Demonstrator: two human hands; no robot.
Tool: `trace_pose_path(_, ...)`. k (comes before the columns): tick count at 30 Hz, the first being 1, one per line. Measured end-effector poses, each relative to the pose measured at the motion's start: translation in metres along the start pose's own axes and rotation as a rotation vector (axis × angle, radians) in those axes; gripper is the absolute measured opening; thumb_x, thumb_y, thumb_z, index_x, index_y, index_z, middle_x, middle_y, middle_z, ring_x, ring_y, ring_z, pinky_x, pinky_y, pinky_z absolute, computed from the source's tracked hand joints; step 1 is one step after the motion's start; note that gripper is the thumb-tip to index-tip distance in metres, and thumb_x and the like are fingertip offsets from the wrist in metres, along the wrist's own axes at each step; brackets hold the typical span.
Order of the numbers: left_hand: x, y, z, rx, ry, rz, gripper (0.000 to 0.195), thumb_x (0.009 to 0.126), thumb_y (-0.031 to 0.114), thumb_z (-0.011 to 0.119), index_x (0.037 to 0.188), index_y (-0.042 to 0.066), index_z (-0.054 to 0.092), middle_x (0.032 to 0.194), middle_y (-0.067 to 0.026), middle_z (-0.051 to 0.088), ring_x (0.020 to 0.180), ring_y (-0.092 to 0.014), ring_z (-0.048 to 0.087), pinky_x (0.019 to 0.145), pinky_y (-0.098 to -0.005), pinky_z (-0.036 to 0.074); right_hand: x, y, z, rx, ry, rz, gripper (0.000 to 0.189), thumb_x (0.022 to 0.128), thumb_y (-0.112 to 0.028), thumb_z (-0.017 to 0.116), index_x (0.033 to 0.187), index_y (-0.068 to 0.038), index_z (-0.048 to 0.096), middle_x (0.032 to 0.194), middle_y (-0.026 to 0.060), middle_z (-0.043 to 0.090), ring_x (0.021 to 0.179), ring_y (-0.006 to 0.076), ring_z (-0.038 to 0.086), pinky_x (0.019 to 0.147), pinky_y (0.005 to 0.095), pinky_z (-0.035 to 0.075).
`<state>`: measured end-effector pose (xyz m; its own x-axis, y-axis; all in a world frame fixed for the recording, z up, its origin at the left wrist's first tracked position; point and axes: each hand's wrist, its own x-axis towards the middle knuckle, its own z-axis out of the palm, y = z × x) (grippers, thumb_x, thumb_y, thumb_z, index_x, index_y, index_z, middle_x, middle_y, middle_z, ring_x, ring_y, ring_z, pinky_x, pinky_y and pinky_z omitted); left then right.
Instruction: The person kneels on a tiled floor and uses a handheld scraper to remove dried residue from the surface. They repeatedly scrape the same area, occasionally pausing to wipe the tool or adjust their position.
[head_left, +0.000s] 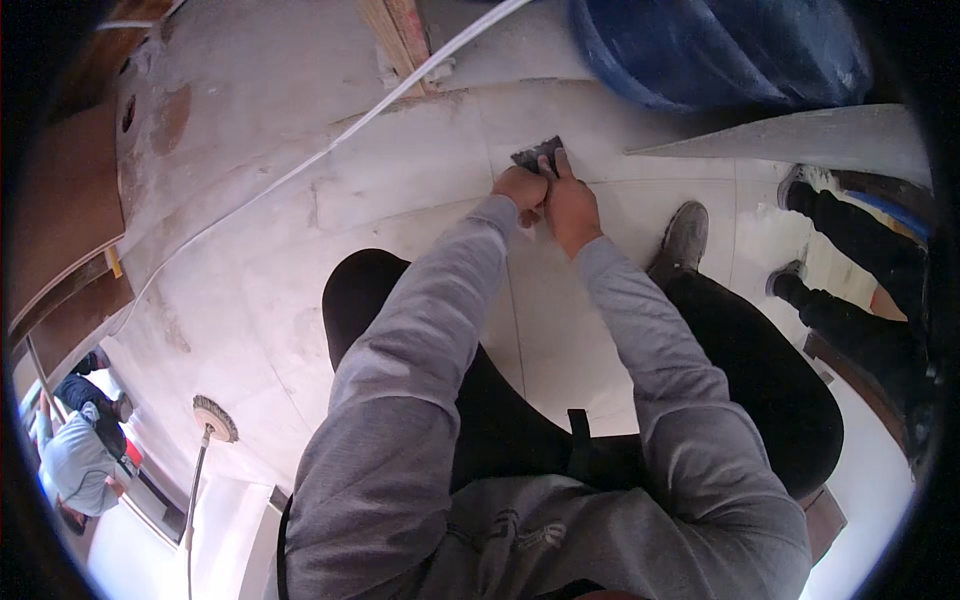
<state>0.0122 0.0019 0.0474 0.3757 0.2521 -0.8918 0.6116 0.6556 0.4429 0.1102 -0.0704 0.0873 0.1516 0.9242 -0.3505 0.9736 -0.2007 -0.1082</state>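
Both of my hands meet on a putty knife, or similar wide-bladed scraper (527, 158), its dark blade flat or nearly flat against dusty pale floor tiles (405, 176). My left hand (521, 187) is closed around what seems to be the handle, which the fingers mostly hide. Beside it, my right hand (576, 211) also grips the tool, with fingers extended onto the blade. A tile joint runs back toward me from just below the hands. My knees are bent and spread on either side.
A blue plastic drum (720, 52) and a thin grey panel (795, 135) lie ahead right. A white cable (330, 146) crosses the floor near a wooden post (397, 41). One person's legs (847, 225) are at right. Far left are a long-handled round brush (215, 420) and another person (82, 457).
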Motion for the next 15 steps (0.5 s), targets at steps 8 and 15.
trace_pose_path(8, 0.015, -0.009, 0.045, -0.563, 0.22, -0.017, 0.035, 0.09, 0.025, 0.053, 0.086, -0.007, 0.066, 0.087, -0.0214, 0.069, 0.074, -0.027, 0.07, 0.059, -0.041, 0.054, -0.014, 0.018, 0.015, 0.011, -0.229, 0.024, 0.064, 0.089, -0.021, 0.059, 0.146, -0.005, 0.035, 0.152, 0.0293, 0.023, 0.097, 0.0374, 0.067, 0.08, 0.0417, 0.056)
trace_pose_path(15, 0.066, -0.025, 0.024, -0.253, 0.388, 0.241, 0.047, 0.093, 0.033, 0.052, 0.111, -0.009, 0.062, 0.106, -0.024, 0.067, 0.097, -0.032, 0.066, 0.082, -0.0391, 0.05, 0.018, -0.001, 0.02, 0.074, -0.017, 0.014, 0.058, 0.091, -0.018, 0.053, 0.143, 0.001, 0.036, 0.142, 0.0344, 0.036, 0.097, 0.0394, 0.066, 0.08, 0.042, 0.057)
